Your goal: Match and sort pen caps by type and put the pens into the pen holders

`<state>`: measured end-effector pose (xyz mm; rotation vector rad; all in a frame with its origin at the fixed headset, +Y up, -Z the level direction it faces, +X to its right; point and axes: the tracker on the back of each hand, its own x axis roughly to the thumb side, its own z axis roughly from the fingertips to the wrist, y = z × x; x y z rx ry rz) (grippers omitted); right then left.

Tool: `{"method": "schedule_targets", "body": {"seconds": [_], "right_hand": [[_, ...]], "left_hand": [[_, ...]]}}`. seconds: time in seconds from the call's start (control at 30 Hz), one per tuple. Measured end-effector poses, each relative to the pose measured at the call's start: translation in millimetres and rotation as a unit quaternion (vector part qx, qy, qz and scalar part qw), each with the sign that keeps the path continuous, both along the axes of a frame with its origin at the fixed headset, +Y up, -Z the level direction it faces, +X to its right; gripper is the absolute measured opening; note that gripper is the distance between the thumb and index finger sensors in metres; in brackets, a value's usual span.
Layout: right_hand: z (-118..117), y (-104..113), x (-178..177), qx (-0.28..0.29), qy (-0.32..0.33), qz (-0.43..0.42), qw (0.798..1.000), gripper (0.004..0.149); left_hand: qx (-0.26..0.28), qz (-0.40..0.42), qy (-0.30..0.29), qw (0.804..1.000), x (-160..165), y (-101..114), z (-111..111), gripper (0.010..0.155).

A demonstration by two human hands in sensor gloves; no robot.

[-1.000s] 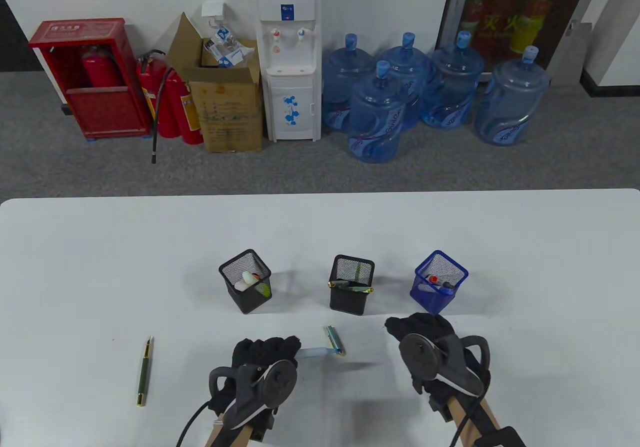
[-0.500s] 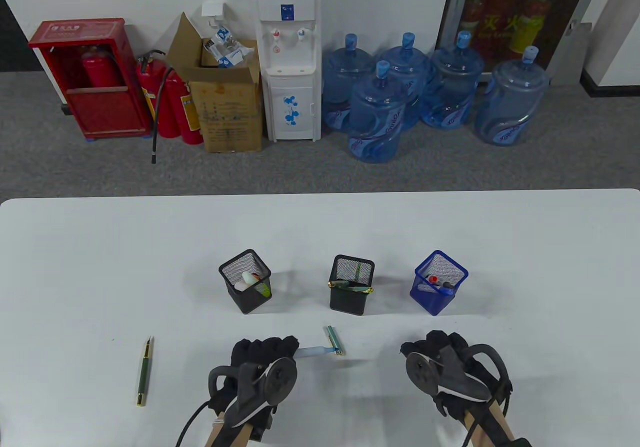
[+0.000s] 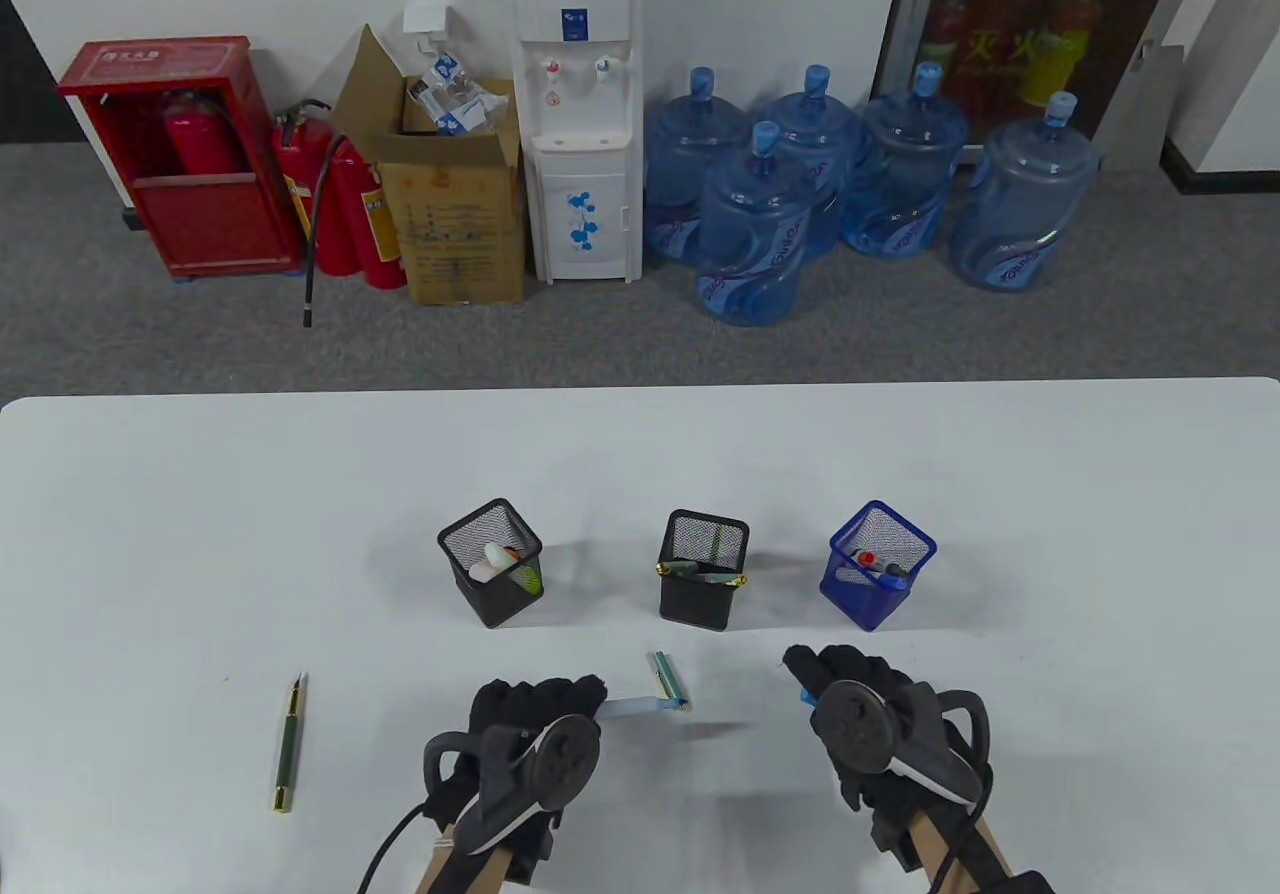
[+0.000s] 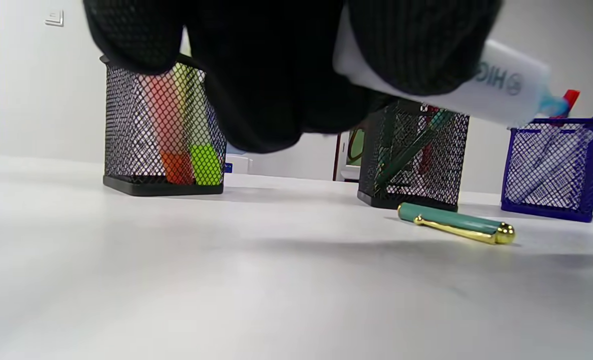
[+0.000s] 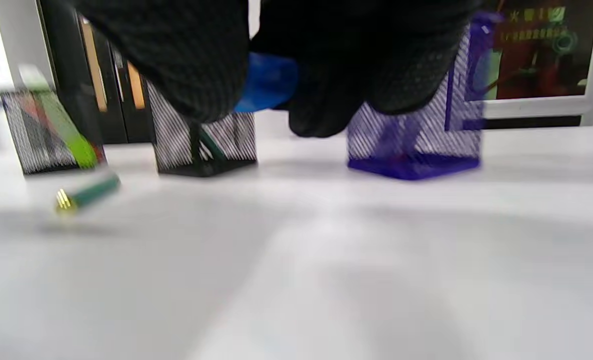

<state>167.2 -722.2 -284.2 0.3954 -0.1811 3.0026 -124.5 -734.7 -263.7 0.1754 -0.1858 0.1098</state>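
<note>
Highlighter (image 4: 496, 82), white-bodied with a bare blue tip, sits clamped in the left hand (image 3: 535, 709) low in the frame's centre, lifted off the table (image 3: 1050, 494). Its long axis runs roughly left to right across the picture, tip pointing right toward the other hand. That right hand (image 3: 850, 684) has swung: half a second ago it sat further right and lower, and now it has come back leftward, its fingers curled round a small blue cap (image 5: 266, 82). The gap between cap and tip has narrowed, so I'd judge the capping is about to happen, though the two are not yet touching.

Just beyond the tip lies a green cap with gold clip (image 4: 454, 227) on the table, unmoved. Behind stand the left black holder (image 3: 490, 574) with highlighters, the middle black holder (image 3: 703, 579) and the blue holder (image 3: 880, 564). A green pen (image 3: 288, 744) lies uncapped at lower left.
</note>
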Motion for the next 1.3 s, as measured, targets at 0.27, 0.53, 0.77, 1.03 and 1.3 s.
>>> {"method": "schedule_targets", "body": {"seconds": [0.27,0.53,0.77,1.03,1.3], "right_hand": [[4.3,29.9,-38.3,0.066,0.005,-0.182,0.981,0.057],[2.5,10.6,-36.3,0.025,0.004,-0.330,0.944,0.054],[4.3,0.8,-41.6,0.013,0.028,-0.318,0.947,0.054],[4.7,-10.8,-32.8,-0.030,0.028,-0.348,0.936,0.054],[7.5,-12.7,-35.6,-0.019,0.039,-0.286,0.957,0.052]], "left_hand": [[0.009,0.033,-0.014,0.999,2.6,2.1,4.8,0.050],[-0.001,0.076,-0.022,0.997,1.1,0.6,4.8,0.050],[0.014,0.067,-0.035,0.997,7.9,0.4,5.0,0.050],[0.014,0.087,-0.031,0.996,3.4,-0.9,4.3,0.050],[-0.006,0.110,-0.046,0.993,4.9,-0.5,5.4,0.051]]}}
